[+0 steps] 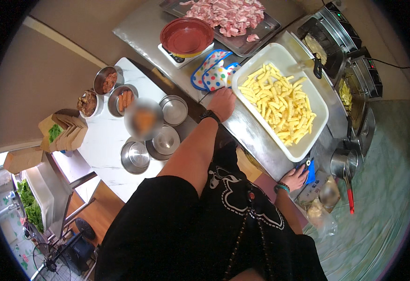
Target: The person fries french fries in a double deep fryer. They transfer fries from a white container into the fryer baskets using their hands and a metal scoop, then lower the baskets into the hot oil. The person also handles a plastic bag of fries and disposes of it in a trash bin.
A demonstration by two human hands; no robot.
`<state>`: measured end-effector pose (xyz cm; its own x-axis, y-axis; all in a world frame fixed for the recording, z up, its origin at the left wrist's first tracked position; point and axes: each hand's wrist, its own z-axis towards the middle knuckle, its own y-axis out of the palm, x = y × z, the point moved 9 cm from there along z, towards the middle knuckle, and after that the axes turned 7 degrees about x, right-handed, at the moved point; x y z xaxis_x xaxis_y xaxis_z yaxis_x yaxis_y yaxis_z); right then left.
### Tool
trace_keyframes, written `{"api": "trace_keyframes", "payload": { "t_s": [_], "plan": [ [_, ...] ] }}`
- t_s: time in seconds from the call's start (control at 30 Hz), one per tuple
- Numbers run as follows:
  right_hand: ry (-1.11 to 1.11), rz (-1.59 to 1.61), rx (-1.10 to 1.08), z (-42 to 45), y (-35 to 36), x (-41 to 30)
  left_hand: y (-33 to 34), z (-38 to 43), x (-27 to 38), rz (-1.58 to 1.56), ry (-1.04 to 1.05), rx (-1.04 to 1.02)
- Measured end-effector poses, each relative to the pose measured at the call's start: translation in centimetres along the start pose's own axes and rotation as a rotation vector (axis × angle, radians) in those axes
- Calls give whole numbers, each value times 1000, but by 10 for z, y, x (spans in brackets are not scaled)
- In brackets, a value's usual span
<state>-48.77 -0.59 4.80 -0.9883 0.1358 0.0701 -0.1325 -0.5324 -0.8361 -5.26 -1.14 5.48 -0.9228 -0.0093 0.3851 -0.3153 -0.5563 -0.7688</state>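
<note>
My left hand (pixel 222 104) rests at the steel counter's edge, beside a white plastic tub (pixel 239 79) and just below a polka-dot oven mitt (pixel 216 73) with blue trim. Its fingertips are hard to make out. Crinkle-cut potato fries (pixel 278 102) are heaped in the tub. By the tub's near corner lies my right hand (pixel 295 178), palm down with its fingers apart, touching a flat blue item (pixel 310 172) that I cannot identify. A red bowl (pixel 186 37) sits on a white kitchen scale (pixel 184 62) at the back.
Sliced raw meat (pixel 231 15) covers a metal tray (pixel 250 47). Two fryers (pixel 331 45) stand right, near a red-handled saucepan (pixel 342 163) and plastic food bags (pixel 319 203). On the marble-patterned table (pixel 99 151) are steel bowls (pixel 134 158), some holding sausages (pixel 125 100) or meat, and cardboard trays (pixel 68 131).
</note>
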Motion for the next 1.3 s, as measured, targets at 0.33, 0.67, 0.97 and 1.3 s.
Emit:
{"api": "trace_keyframes", "payload": {
  "t_s": [0.33,0.67,0.97,1.3],
  "plan": [
    [43,42,-36,2,-8,-4,2,0,1,36,13,12],
    [44,70,-41,-1,-10,-2,13,-3,-1,36,7,-69],
    [16,173,-102,1,8,13,-6,5,4,-71,37,56],
    [512,1462,180,67,-93,-7,-3,5,5,-73,-1,6]
  ]
}}
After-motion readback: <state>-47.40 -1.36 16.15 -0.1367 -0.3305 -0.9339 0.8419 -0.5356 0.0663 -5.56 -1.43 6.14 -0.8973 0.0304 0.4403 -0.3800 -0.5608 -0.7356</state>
